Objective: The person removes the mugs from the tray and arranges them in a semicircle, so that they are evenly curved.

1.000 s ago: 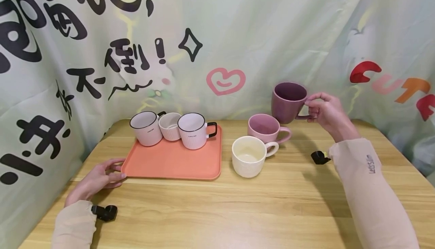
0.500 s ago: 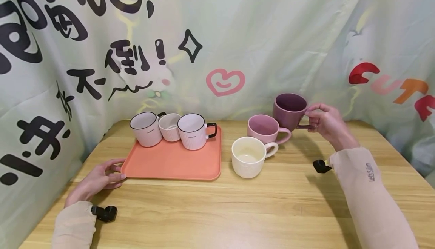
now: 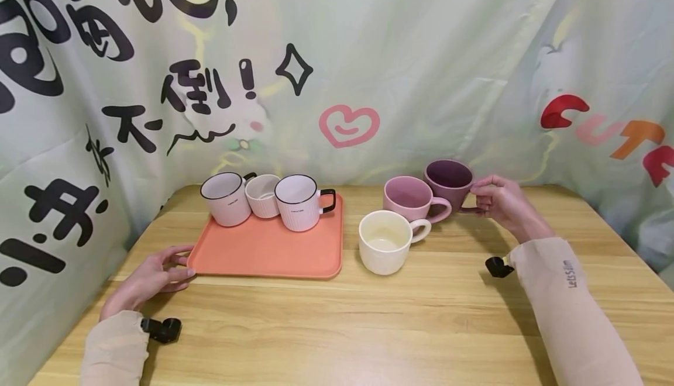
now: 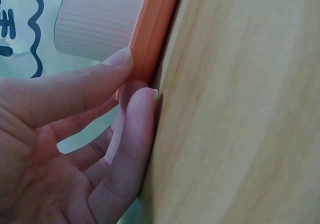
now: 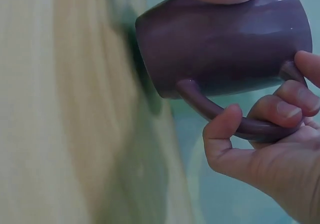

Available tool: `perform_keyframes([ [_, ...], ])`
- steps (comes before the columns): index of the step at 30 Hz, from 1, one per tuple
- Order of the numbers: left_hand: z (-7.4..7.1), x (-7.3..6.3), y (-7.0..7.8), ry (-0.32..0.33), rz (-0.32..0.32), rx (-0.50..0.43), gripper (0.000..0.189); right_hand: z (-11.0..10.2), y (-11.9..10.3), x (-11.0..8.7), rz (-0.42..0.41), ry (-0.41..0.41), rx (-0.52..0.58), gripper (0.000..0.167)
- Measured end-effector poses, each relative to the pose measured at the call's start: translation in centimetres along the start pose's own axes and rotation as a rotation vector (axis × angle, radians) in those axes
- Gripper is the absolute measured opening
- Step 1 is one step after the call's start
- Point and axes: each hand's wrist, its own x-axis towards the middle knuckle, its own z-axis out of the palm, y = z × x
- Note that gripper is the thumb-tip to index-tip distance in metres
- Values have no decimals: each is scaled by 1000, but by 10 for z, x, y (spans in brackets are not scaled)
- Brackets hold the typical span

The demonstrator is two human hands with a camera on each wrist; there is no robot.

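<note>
My right hand grips the handle of a dark purple mug, with fingers curled round it. The mug is upright, close over the back of the table, behind a pink mug that partly hides it. In front of the pink one stands a cream mug. With my left hand I pinch the near left corner of an orange tray, the thumb at its rim and fingertips low beside the wood. On the tray stand two white mugs with black rims and a small ribbed white cup between them.
The wooden table ends at a printed curtain close behind the mugs. The tray's right edge lies a short way left of the cream mug. Black wrist cameras sit on both sleeves.
My right hand has lowered the dark purple mug toward the table, down behind the pink mug. The left hand and the tray have stayed in place.
</note>
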Motion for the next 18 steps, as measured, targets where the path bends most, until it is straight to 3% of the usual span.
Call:
perform_keyframes([
  [10, 0, 1, 0, 0, 0, 6, 69, -5, 12, 2, 9, -60, 6, 28],
  [18, 0, 1, 1, -2, -2, 17, 70, -8, 10, -1, 24, -37, 22, 25],
])
